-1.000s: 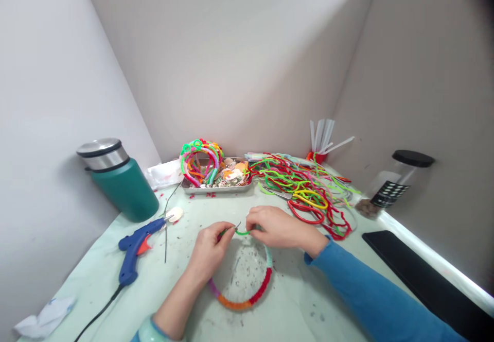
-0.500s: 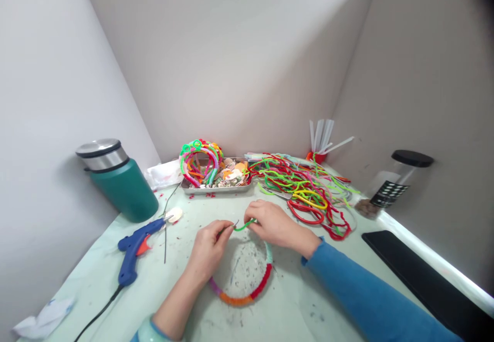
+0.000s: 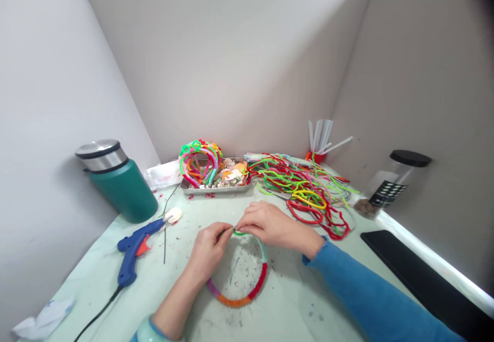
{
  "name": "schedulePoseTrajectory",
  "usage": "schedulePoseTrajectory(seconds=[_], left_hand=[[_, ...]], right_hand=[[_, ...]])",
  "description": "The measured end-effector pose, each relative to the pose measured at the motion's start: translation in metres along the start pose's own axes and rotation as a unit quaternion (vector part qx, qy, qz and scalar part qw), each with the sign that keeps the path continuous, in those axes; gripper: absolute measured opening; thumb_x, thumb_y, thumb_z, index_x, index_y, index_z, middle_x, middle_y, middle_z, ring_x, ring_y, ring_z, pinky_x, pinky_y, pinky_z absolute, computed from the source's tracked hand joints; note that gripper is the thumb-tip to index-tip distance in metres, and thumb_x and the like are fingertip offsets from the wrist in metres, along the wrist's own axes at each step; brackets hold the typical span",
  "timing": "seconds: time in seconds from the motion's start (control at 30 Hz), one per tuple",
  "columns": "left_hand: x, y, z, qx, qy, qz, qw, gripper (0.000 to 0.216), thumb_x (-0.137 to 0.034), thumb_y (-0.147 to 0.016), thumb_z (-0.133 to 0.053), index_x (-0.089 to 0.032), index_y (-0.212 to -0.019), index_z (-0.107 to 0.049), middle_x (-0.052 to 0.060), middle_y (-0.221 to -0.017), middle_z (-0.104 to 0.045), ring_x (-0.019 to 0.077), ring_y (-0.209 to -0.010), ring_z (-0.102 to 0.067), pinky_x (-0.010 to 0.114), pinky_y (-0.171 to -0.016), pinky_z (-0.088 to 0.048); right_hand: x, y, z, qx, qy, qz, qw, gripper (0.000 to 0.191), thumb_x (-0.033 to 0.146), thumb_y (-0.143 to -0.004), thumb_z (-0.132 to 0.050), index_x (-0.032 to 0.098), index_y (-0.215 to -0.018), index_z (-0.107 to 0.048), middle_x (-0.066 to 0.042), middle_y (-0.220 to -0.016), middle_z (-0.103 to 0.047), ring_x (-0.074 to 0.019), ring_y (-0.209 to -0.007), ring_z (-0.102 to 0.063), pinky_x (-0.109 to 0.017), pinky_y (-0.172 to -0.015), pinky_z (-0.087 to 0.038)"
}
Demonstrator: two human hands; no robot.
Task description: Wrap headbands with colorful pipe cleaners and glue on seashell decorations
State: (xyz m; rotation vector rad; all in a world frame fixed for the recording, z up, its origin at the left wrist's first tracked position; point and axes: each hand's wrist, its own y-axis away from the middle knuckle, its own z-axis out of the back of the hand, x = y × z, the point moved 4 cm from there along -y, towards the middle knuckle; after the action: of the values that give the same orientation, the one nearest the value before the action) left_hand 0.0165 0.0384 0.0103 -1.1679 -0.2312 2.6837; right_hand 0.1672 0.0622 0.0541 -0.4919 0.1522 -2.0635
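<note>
A ring wrapped in pipe cleaner point(image 3: 235, 302), with purple, orange, red and pale mint sections, hangs over or rests on the pale green table between my hands. My left hand point(image 3: 208, 246) pinches the ring's top left end. My right hand point(image 3: 266, 224) is closed beside it, its fingertips almost meeting the left ones. Between them shows a short bit of green pipe cleaner point(image 3: 240, 234), which the right fingers grip. Most of the fingertip contact is hidden.
A blue glue gun point(image 3: 133, 249) and a green bottle point(image 3: 123, 190) stand left. Behind is a metal tray point(image 3: 216, 191) with finished-looking rings and shells. Scissors point(image 3: 309, 208) lie by a pipe cleaner heap point(image 3: 287, 174). At right are a jar point(image 3: 389, 187) and a black mat point(image 3: 409, 270).
My right hand has moved left toward the left fingertips, closing the gap where the green strand showed. The ring's right side has shifted slightly left.
</note>
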Motion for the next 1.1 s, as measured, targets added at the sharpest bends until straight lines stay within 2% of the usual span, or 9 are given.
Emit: schedulePoseTrajectory(seconds=[0.07,0.17,0.3,0.53,0.73,0.87,1.0,1.1], left_hand=[[0.0,0.0,0.0,-0.002,0.001,-0.002,1.0,0.024,-0.03,-0.082,-0.045,-0.021,-0.083,-0.067,0.001,-0.08,-0.069,0.0167,-0.073,-0.061,0.025,-0.067,-0.042],[0.0,0.0,0.001,-0.008,0.003,0.001,1.0,0.024,-0.03,-0.082,-0.045,-0.02,-0.083,-0.067,0.002,-0.08,-0.069,0.0164,-0.073,-0.061,0.024,-0.067,-0.042],[0.0,0.0,0.001,-0.008,0.002,0.006,1.0,0.023,-0.03,-0.082,-0.046,-0.02,-0.083,-0.067,0.001,-0.079,-0.069,0.0164,-0.072,-0.06,0.025,-0.067,-0.042],[-0.003,0.001,-0.003,0.029,-0.007,-0.017,0.999,0.025,-0.025,-0.084,-0.043,-0.02,-0.089,-0.067,0.003,-0.083,-0.067,0.0166,-0.077,-0.059,0.025,-0.069,-0.042],[-0.013,0.005,-0.008,0.082,-0.026,-0.081,0.993,0.025,-0.022,-0.084,-0.042,-0.02,-0.083,-0.066,0.002,-0.072,-0.06,0.0144,-0.067,-0.055,0.023,-0.063,-0.039],[-0.022,0.008,-0.007,0.101,-0.012,-0.11,0.989,0.025,-0.023,-0.085,-0.041,-0.019,-0.073,-0.062,0.001,-0.069,-0.056,0.0137,-0.066,-0.053,0.023,-0.063,-0.038],[-0.026,0.01,-0.005,0.086,0.0,-0.116,0.99,0.021,-0.026,-0.085,-0.044,-0.018,-0.077,-0.063,0.0,-0.068,-0.054,0.0122,-0.062,-0.05,0.022,-0.06,-0.037],[-0.025,0.01,-0.004,0.064,0.0,-0.111,0.992,0.019,-0.029,-0.083,-0.05,-0.017,-0.074,-0.063,-0.001,-0.064,-0.053,0.0107,-0.057,-0.047,0.022,-0.057,-0.035]], right_hand=[[0.0,0.001,0.0,0.001,0.005,-0.006,1.0,0.022,0.033,-0.087,-0.05,0.02,-0.095,-0.067,-0.004,-0.083,-0.064,-0.0146,-0.081,-0.053,-0.027,-0.075,-0.034],[0.0,0.003,0.001,0.009,0.038,-0.022,0.999,0.031,0.045,-0.077,-0.06,0.019,-0.093,-0.066,-0.005,-0.088,-0.061,-0.0178,-0.087,-0.051,-0.03,-0.079,-0.033],[-0.002,0.005,-0.003,0.035,0.101,-0.052,0.993,0.021,0.036,-0.082,-0.057,0.017,-0.079,-0.067,-0.006,-0.083,-0.059,-0.0191,-0.089,-0.048,-0.031,-0.076,-0.031],[0.002,0.002,-0.002,0.016,0.088,-0.018,0.996,0.024,0.033,-0.088,-0.049,0.017,-0.081,-0.066,-0.005,-0.079,-0.06,-0.0166,-0.083,-0.049,-0.029,-0.076,-0.031],[0.003,-0.002,-0.001,-0.063,0.002,-0.05,0.997,0.017,0.027,-0.084,-0.054,0.016,-0.076,-0.065,-0.003,-0.076,-0.063,-0.0138,-0.076,-0.052,-0.025,-0.07,-0.034],[-0.01,-0.003,-0.006,-0.084,-0.095,-0.126,0.984,0.014,0.023,-0.079,-0.058,0.015,-0.072,-0.066,-0.001,-0.069,-0.063,-0.0117,-0.067,-0.052,-0.022,-0.064,-0.035],[-0.027,0.0,-0.017,-0.058,-0.184,-0.231,0.954,0.018,0.029,-0.074,-0.059,0.013,-0.067,-0.066,0.002,-0.058,-0.057,-0.0094,-0.056,-0.047,-0.02,-0.051,-0.032],[-0.031,0.002,-0.024,-0.025,-0.221,-0.255,0.941,0.018,0.028,-0.07,-0.059,0.012,-0.061,-0.062,0.004,-0.052,-0.05,-0.0083,-0.054,-0.043,-0.019,-0.047,-0.028]])
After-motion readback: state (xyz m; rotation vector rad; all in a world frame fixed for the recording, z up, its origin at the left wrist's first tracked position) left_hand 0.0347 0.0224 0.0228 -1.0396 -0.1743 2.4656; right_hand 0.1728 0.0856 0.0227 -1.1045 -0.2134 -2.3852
